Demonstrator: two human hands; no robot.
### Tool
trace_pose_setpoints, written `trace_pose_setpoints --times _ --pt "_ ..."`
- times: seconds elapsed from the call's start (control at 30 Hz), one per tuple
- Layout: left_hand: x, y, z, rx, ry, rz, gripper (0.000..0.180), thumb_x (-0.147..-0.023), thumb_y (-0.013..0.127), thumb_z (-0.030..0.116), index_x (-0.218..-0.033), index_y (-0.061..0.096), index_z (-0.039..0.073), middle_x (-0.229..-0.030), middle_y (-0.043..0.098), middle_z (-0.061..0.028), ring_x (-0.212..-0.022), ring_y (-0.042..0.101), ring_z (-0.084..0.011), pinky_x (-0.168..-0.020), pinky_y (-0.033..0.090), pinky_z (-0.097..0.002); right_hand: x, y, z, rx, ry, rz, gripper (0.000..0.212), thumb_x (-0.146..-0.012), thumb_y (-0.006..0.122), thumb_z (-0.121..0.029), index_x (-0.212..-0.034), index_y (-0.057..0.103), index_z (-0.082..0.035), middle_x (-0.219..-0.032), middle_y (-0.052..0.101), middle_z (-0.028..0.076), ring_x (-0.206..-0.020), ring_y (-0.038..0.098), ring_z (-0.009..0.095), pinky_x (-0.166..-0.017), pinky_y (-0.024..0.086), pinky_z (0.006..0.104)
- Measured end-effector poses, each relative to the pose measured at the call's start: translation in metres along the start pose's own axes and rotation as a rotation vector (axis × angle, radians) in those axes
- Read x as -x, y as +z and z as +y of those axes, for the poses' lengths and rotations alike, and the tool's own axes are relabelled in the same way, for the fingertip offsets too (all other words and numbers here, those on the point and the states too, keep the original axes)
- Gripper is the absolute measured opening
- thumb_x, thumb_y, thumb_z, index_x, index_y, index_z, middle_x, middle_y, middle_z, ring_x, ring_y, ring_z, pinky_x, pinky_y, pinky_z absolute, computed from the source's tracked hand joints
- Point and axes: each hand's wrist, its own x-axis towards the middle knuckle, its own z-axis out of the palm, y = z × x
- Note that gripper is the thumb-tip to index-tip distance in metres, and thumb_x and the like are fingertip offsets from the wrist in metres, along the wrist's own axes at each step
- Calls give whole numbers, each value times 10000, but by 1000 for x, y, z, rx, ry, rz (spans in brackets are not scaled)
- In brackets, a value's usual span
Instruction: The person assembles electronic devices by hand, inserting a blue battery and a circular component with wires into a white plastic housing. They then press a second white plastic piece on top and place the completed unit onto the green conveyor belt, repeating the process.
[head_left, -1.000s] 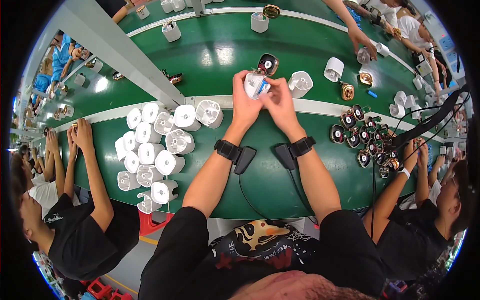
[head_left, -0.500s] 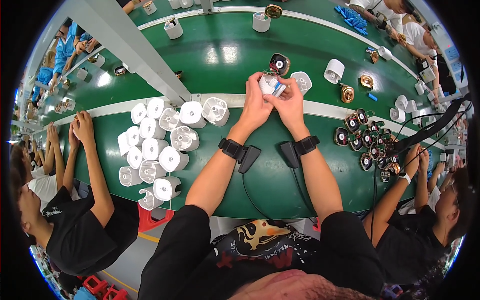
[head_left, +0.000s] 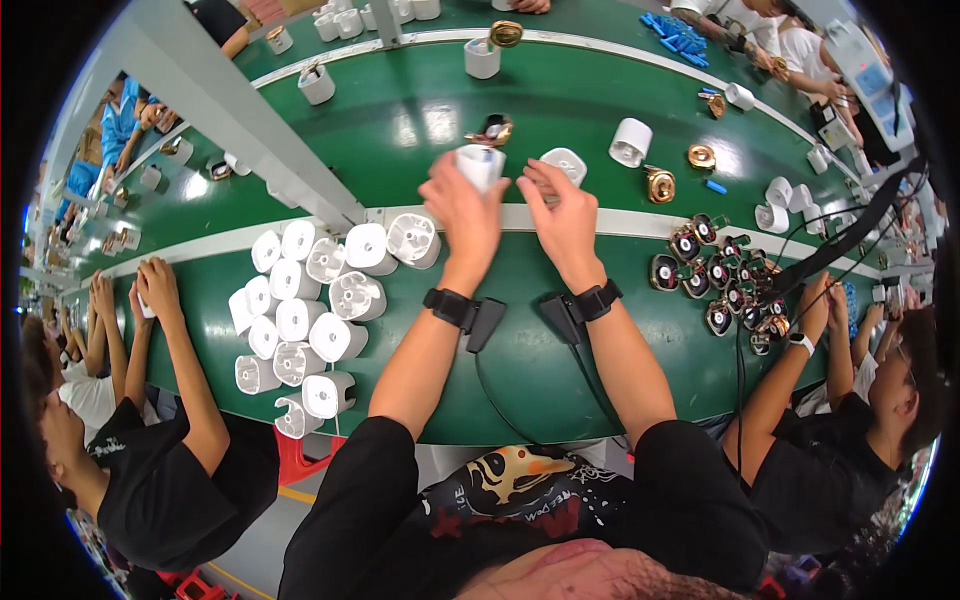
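My left hand is closed round a white plastic housing, held over the table beyond the white rail. Just past that housing is a black-and-gold round speaker-like part; whether a wire joins them I cannot see. My right hand is empty, its thumb and fingers apart. Its fingertips come close to a second white housing standing beyond the rail; whether they touch it I cannot tell. Both wrists wear black straps with small black modules and cables.
Several white housings crowd the table to my left. Several black-and-copper round parts lie to my right, under dark cables. A white post rises at the left. Co-workers sit on both sides. Further right stands another housing near a gold part.
My hands have separated. The left has moved left with the white housing and its black-and-gold part; the right has let go and opened. The whole view has shifted slightly.
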Motion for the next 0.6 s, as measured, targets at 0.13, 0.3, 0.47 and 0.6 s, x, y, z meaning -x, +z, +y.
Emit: trace_pose_setpoints --times 0.13,0.3,0.47,0.6 --pt "-12 -3 -15 29 -35 149 747 -749 764 77 -1342 333 -68 -1285 402 -283 -1190 405 -435 -1012 344 -493 -8 -26 3 411 -90 154 325 -822 740 -199 -1080 651 -23 -933 698 127 -769 684 265 -685 540 351" --pt "-15 4 -15 87 -78 196 750 -761 773 106 -1345 335 -67 -1282 395 -272 -1215 395 -434 -1016 332 -500 -15 -32 8 404 102 -69 415 -812 744 -241 -1138 610 -23 -931 692 147 -769 672 271 -664 524 354" --pt "-9 -3 0 132 198 303 742 -779 768 159 -1359 351 -39 -1308 408 -257 -1228 416 -430 -1023 353 -481 -18 -34 -1 64 355 -175 498 -863 704 -253 -1269 521 -30 -1014 690 135 -858 680 242 -708 522 323" --pt "-2 5 15 257 373 12 738 -762 778 215 -1355 391 8 -1251 493 -241 -1183 459 -399 -994 391 -443 -15 -41 11 -442 328 -439 501 -928 629 -227 -1358 462 -32 -1084 679 125 -929 678 231 -758 529 304"
